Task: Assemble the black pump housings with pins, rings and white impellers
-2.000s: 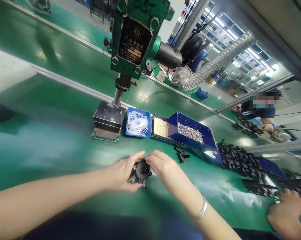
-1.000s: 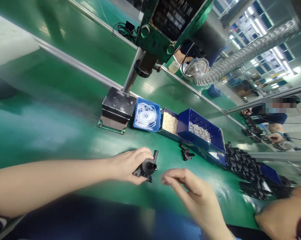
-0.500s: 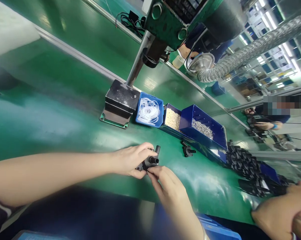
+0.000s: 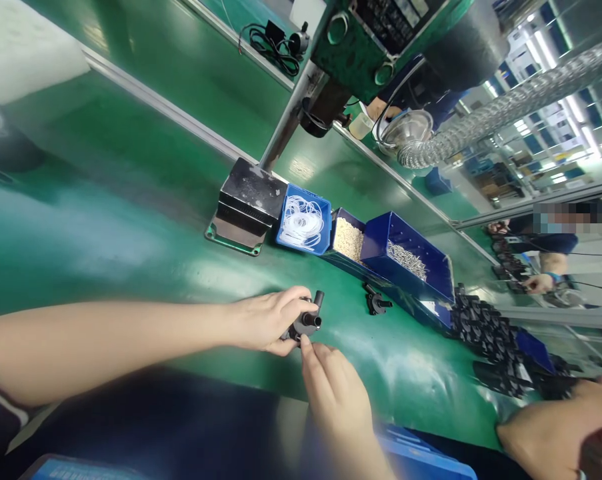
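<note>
My left hand [image 4: 275, 320] is wrapped round a black plastic pump housing [image 4: 308, 323] with two stubby pipes, just above the green bench. The fingers of my right hand [image 4: 333, 380] are pinched together at the housing's lower edge. Whatever sits between those fingertips is too small or hidden to name. A similar black pump housing [image 4: 377, 301] lies on the bench to the right, apart from both hands.
Beyond the hands stand a black machine base [image 4: 253, 193], a blue tray of white rings [image 4: 325, 230], a bin of cream-coloured pieces [image 4: 349, 240] and a bin of metal pins [image 4: 407, 260]. Black parts [image 4: 481, 327] are massed at right, near another person's arm [image 4: 545, 427].
My right hand has turned slightly, its fingertips still at the housing's lower edge. The left hand keeps its hold. The view has shifted a little.
</note>
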A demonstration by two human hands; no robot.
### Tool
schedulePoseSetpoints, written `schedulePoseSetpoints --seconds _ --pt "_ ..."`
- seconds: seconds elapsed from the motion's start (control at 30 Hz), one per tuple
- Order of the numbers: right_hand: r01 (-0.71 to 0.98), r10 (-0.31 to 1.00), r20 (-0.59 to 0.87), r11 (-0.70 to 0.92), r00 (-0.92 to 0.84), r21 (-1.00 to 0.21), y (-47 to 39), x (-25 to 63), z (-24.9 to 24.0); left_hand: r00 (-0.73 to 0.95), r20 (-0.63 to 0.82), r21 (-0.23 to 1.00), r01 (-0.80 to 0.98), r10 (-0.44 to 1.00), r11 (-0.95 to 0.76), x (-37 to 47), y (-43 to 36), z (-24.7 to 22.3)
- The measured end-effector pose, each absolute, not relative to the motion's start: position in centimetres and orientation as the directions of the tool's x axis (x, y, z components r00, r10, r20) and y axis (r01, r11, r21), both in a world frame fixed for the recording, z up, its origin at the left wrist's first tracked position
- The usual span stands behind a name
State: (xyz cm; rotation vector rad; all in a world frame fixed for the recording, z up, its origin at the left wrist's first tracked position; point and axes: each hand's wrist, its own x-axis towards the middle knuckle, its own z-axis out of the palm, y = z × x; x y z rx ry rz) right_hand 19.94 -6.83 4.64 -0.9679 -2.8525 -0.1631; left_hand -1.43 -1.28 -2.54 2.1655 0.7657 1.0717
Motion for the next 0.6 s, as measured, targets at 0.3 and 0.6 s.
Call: schedulePoseSetpoints --seconds 0.3,0.6 --pt "0.383 0.404 0.009 0.861 -0.915 0.335 -6.1 19.2 6.2 0.487 0.54 0.68 0.229 0.687 -0.696 -1.2 -1.3 -3.0" --pt "0.339 0.387 -0.015 0.825 -0.922 0.452 -6.3 17.3 6.9 0.48 0.542 0.683 0.226 0.69 -0.695 -1.1 -1.3 -3.0"
